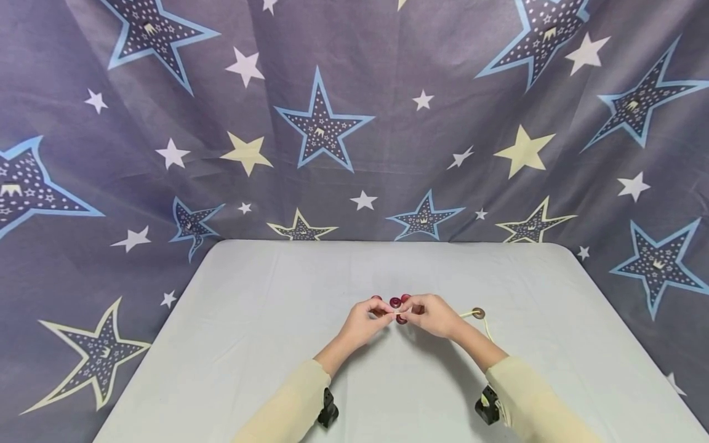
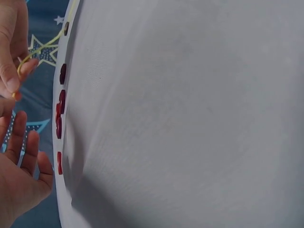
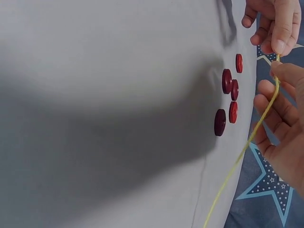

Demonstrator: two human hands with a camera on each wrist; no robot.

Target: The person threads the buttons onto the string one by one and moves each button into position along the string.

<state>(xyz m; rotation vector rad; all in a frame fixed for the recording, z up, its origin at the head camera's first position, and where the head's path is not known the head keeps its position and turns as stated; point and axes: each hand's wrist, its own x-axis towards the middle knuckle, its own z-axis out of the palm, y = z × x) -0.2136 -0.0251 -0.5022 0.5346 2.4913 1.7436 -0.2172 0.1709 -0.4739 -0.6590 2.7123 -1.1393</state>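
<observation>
My left hand point(image 1: 362, 323) and right hand point(image 1: 434, 315) meet fingertip to fingertip over the table. Both pinch the tip of a yellow string point(image 3: 244, 147) between thumb and forefinger. From my right hand the string runs down to a brown button point(image 1: 479, 313) lying to the right. Beneath the hands lie several round buttons, some bright red point(image 3: 233, 112), others dark maroon point(image 3: 220, 122). In the head view my fingers partly cover them. The left wrist view shows the other fingers of the left hand point(image 2: 23, 180) held loosely apart.
A white-covered table point(image 1: 266, 295) spreads around the hands. Behind and beside it hangs a dark star-patterned cloth point(image 1: 388, 141). A black wrist camera is strapped at each sleeve, one on the left point(image 1: 328, 409), one on the right point(image 1: 487, 406).
</observation>
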